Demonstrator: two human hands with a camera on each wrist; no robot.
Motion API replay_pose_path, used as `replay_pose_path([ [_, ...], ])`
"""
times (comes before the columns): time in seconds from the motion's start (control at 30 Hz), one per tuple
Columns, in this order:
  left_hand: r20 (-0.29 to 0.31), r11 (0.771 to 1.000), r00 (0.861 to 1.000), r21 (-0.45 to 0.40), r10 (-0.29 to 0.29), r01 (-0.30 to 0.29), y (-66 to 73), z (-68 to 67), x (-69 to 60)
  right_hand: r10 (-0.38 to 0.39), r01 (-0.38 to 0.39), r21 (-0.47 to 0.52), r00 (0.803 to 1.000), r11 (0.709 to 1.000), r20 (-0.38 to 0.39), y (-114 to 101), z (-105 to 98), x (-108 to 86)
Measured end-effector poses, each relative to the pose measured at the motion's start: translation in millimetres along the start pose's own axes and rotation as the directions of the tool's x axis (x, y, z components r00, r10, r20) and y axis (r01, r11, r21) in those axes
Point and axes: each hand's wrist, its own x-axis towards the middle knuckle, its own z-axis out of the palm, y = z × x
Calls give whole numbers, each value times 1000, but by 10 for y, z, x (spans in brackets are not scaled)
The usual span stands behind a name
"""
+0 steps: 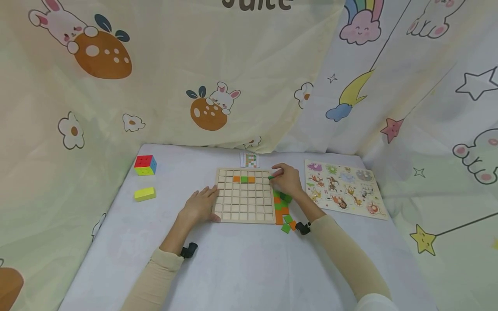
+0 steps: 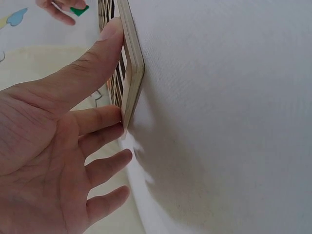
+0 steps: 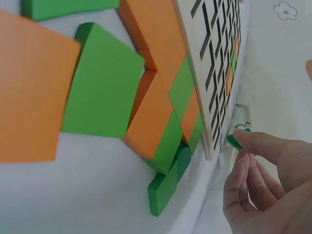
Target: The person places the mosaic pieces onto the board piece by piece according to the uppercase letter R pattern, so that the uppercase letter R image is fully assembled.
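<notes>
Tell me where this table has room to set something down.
The tabletop is bare between the yellow block and the left hand, and between the sleeves, on the near side of the grid board. It is crowded along the board's right edge, with loose tiles and the right hand there.

Dark lettering (image 1: 256, 4) on the cream backdrop cloth (image 1: 163, 52) appears to read "Juice". The head view's upper edge crops it.

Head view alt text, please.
A person's right hand pinches a green tile near the right edge of a wooden grid board; the left hand touches its left edge. Three tiles, orange, green, orange, sit on it, with loose tiles beside it. A puzzle cube and yellow block sit left, an animal board right.
</notes>
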Motion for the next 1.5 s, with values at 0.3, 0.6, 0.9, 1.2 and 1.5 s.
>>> replay_pose_path([
  [0.3,4,1000,1000,-3,-4,4,-1,14,11,-36,34,50,999,998,29,-55,65,57],
  [0.6,13,1000,1000,-20,-14,14,2,38,15,36,-34,-19,996,999,81,-124,172,138],
  [0.9,14,999,1000,-36,-16,17,10,53,23,-20,25,-43,993,999,117,-181,243,207],
  [1.2,13,999,1000,-28,-20,20,5,32,27,-62,77,-105,989,992,135,-181,324,232],
  [1.5,9,999,1000,-28,-17,18,-5,24,26,-93,107,-116,988,987,124,-134,358,259],
])
